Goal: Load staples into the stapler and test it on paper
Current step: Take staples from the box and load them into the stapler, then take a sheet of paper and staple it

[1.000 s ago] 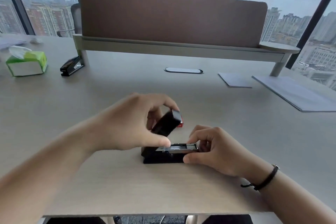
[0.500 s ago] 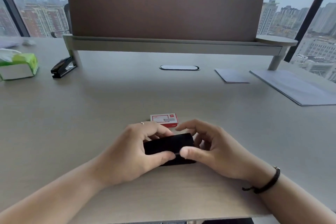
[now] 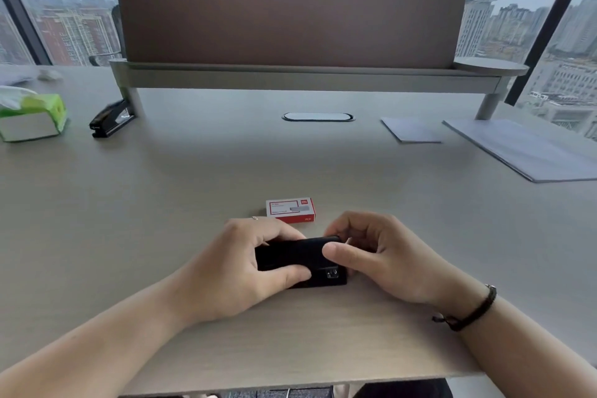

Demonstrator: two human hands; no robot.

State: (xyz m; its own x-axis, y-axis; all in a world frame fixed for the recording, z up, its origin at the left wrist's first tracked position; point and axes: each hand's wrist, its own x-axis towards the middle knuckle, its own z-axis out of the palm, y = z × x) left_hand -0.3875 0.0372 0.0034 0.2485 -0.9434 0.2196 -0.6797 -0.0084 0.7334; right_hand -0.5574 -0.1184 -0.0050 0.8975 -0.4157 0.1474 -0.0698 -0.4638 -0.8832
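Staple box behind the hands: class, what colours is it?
The staple box is red and white, seen in the head view.

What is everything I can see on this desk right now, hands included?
stapler: one, black, closed, near the front edge of the desk, held between both hands
staple box: one, red and white, just behind the hands
second stapler: one, black, far left, by the divider's leg
tissue pack: one, green and white, far left edge
paper sheets: two, pale grey, a small one and a larger one, far right
cable port: one, oval, grey, centre of the desk
divider screen: one, brown, across the back
desk: one, light wood
left hand: one, grips the stapler's left end
right hand: one, black wristband, thumb on the stapler's right end
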